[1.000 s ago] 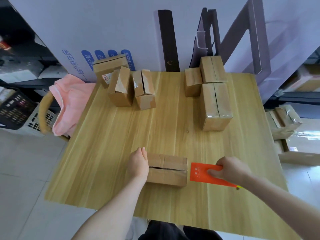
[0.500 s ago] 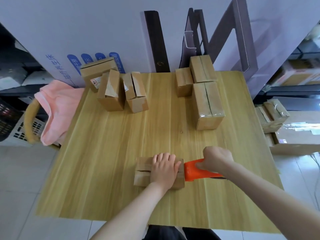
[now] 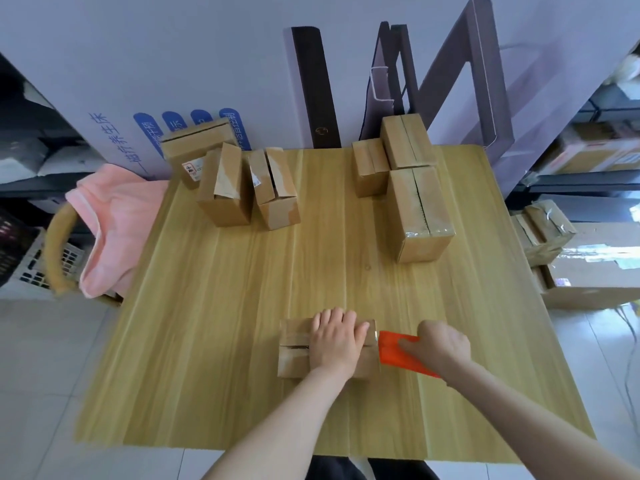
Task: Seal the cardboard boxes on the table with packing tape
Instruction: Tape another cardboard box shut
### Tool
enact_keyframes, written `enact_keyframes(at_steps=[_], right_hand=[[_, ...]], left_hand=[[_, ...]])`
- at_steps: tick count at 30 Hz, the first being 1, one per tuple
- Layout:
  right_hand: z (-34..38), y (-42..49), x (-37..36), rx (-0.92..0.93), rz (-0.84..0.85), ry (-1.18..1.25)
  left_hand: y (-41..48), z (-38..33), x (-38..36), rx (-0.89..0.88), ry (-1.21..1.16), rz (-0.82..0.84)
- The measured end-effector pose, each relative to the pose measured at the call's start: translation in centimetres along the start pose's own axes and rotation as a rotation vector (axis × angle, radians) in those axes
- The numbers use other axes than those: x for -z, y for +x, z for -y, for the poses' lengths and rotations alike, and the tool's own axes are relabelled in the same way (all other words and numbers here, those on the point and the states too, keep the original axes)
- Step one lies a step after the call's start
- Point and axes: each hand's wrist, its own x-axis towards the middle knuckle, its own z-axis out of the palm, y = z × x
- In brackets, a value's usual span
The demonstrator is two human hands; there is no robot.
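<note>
Left hand (image 3: pixel 334 341) flat, fingers spread, pressing small box (image 3: pixel 294 348) near front of table (image 3: pixel 207 341). Right hand (image 3: pixel 440 348) curled tight round orange tape tool (image 3: pixel 394 348) touching box's right end. Box might slide, tape go crooked if press weak

The middle of the small cardboard box (image 3: pixel 293 348) nearest the person is covered by the left hand (image 3: pixel 335 341), so only the left stretch of its top seam is seen. The rear of the orange tape dispenser (image 3: pixel 394 348) is hidden under the right hand (image 3: pixel 437 344) (no tape roll can be made out). Both forearms are cut off by the bottom edge. The label on the far-left box (image 3: pixel 188 147) is too small to be read. The boxes stacked to the right of the counter (image 3: pixel 207 341) are blurred.
</note>
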Motion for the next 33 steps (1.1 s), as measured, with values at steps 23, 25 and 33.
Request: enact_keyframes(at_steps=[23,25,33], right_hand=[[0.0,-9.1,6.2,0.362,-0.316,1.149],[0.1,-9.2,6.2,0.37,-0.33,1.132],[0.8,-9.6,6.3,0.405,-0.229,1.245]], left_hand=[[-0.3,0.4,17.1,0.126,-1.455,0.335],[-0.5,0.6,17.3,0.138,-1.486,0.34],[-0.5,1.4,17.6,0.289,-1.691,0.503]])
